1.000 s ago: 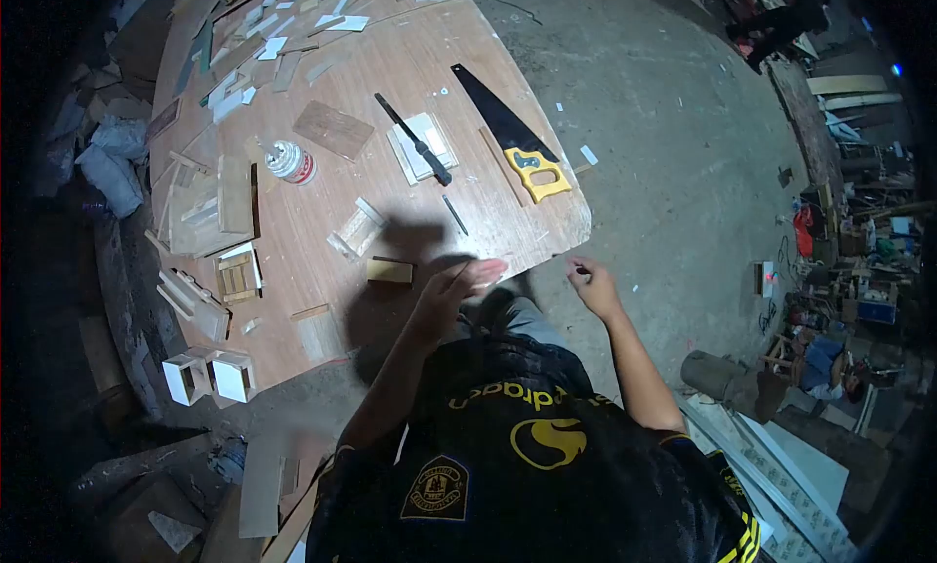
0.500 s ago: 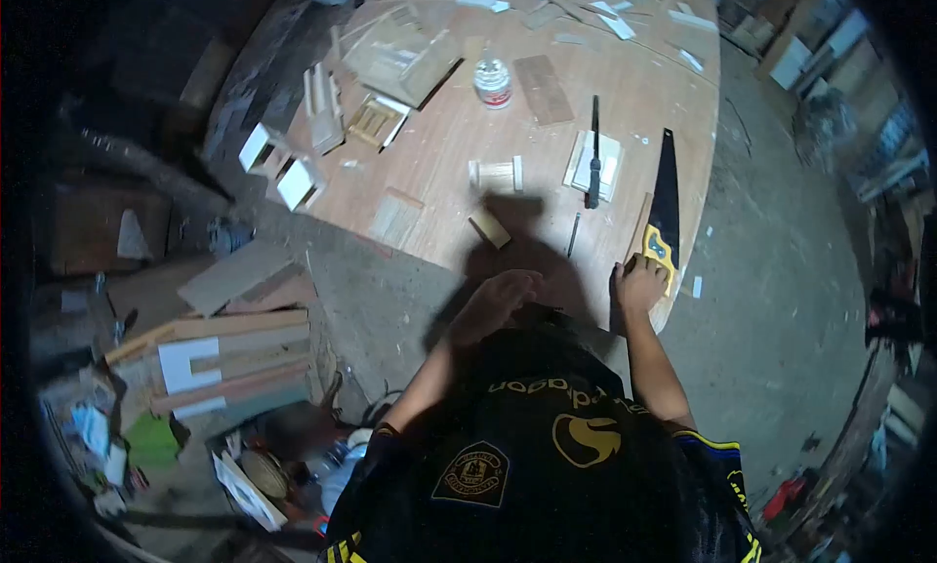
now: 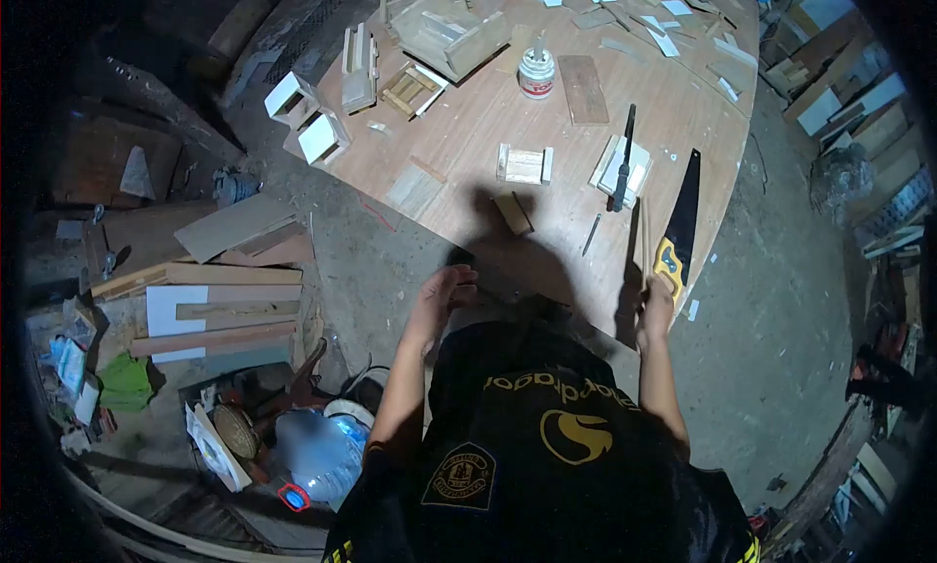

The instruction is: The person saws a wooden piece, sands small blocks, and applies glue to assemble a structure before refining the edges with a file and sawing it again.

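My right hand [image 3: 656, 311] is closed around the lower end of a thin wooden strip [image 3: 641, 239] at the table's right side. Just beside those fingers lies a handsaw [image 3: 672, 255] with a yellow handle and dark blade, pointing away from me. My left hand [image 3: 445, 296] hovers by the near table edge with its fingers apart and nothing in it. Between the hands, on the tabletop, are a small wood block [image 3: 512, 213] and a pencil-like thin stick [image 3: 591, 234]. Farther in sits a small wooden piece with white ends [image 3: 524, 165].
A dark long tool [image 3: 625, 163] rests across stacked pale boards [image 3: 634, 173]. Behind stand a white jar [image 3: 536, 73], a flat brown board [image 3: 583, 90] and a wooden box assembly [image 3: 454, 36]. White box shapes [image 3: 319, 137] overhang the left edge. Scraps [image 3: 664, 36] litter the far end.
My left hand has drawn back left, away from the tabletop. The wooden strip in my right hand has turned relative to the saw, which stays put. The camera view has shifted.
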